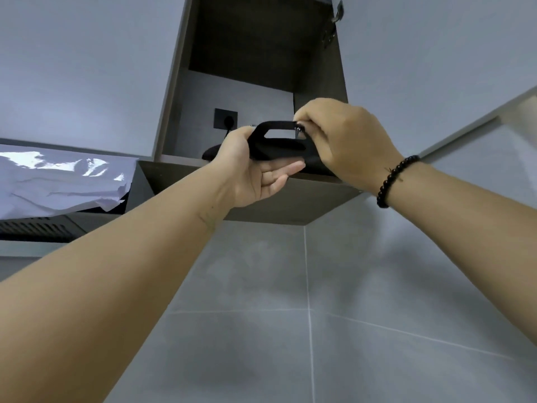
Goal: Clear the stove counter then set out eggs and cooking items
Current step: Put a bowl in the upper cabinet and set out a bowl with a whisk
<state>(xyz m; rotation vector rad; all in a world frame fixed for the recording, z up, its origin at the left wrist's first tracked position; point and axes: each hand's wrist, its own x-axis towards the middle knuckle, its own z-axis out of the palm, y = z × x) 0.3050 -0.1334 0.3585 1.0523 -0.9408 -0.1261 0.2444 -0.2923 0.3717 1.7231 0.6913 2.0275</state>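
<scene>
I look up into an open wall cabinet [319,82] with a dark wood lining. A black pan with a slotted black handle [279,141] sits at the cabinet's bottom edge. My left hand [255,173] holds the handle from below, thumb over its left end and fingers stretched under it. My right hand [343,141], with a black bead bracelet on the wrist, grips the handle's right end by a metal rivet. Most of the pan's body is hidden behind both hands.
A black wall socket [225,118] with a plug sits on the cabinet's back wall. To the left hangs a range hood [37,228] covered with shiny foil [64,178]. Grey tiled wall [290,315] fills the lower view. A door hinge [334,21] shows at the cabinet's top right.
</scene>
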